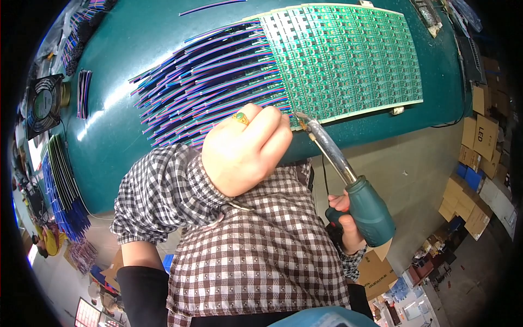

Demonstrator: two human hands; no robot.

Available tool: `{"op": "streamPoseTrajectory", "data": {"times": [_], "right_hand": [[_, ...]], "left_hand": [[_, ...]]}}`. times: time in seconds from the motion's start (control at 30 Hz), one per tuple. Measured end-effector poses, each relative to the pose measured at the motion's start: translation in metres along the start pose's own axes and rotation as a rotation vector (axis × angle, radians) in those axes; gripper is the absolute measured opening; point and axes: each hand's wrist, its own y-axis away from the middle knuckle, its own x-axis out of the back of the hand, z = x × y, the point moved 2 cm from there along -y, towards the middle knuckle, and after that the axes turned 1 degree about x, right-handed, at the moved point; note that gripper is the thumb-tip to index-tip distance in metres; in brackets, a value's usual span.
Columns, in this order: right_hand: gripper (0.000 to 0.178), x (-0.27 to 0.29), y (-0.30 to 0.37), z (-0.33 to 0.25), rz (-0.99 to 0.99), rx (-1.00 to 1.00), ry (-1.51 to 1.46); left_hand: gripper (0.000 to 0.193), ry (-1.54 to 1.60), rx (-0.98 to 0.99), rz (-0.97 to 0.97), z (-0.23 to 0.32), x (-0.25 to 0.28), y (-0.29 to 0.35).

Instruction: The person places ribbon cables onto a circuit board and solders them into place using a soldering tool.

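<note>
My left hand (248, 150), a green-stoned ring on one finger, is closed at the near edge of a panel of green circuit boards (348, 65). Its fingertips point down and are hidden, so what they pinch does not show. Rows of multicoloured ribbon wires (212, 71) run leftward from the panel's left side, some passing under this hand. In my right hand (351, 231) is a gun-shaped soldering iron (329, 147) with a dark green handle. Its tip is close to the left fingertips, at the panel's near left corner; whether it touches cannot be seen.
The panel lies on a green-topped table (114, 136). A loose wire strip (212, 6) lies at the far edge, a small wire bundle (83, 94) at left. Beside that stands a black fan (46, 106). More wired boards (62, 191) hang at the left edge. Cardboard boxes (482, 139) are stacked right.
</note>
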Motion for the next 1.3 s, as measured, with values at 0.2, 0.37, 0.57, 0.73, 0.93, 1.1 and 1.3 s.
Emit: {"op": "streamPoseTrajectory", "data": {"times": [0.2,0.37,0.57,0.73,0.93,1.1,1.3], "right_hand": [[0.065,-0.005,0.000,-0.006,0.038,-0.025,-0.015],[0.062,-0.003,-0.002,-0.004,0.007,-0.014,0.031],[0.060,-0.003,-0.002,-0.004,0.046,0.030,-0.035],[0.059,0.002,-0.001,-0.002,-0.014,0.055,0.054],[0.061,-0.003,0.000,-0.005,0.030,0.014,-0.042],[0.057,-0.011,-0.004,-0.024,-0.048,-0.143,0.063],[0.057,-0.009,-0.002,-0.013,-0.053,-0.056,0.029]], "left_hand": [[0.025,0.004,-0.009,0.004,-0.001,0.001,0.000],[0.025,0.007,0.002,0.001,0.000,0.000,0.000],[0.027,0.020,0.017,-0.036,0.001,0.005,-0.001],[0.029,0.041,0.046,-0.081,0.002,0.007,-0.002],[0.029,0.099,0.074,-0.075,-0.002,0.009,-0.003],[0.031,0.171,0.081,-0.058,-0.007,0.007,-0.004],[0.032,0.208,0.060,-0.086,-0.009,0.009,-0.007]]}}
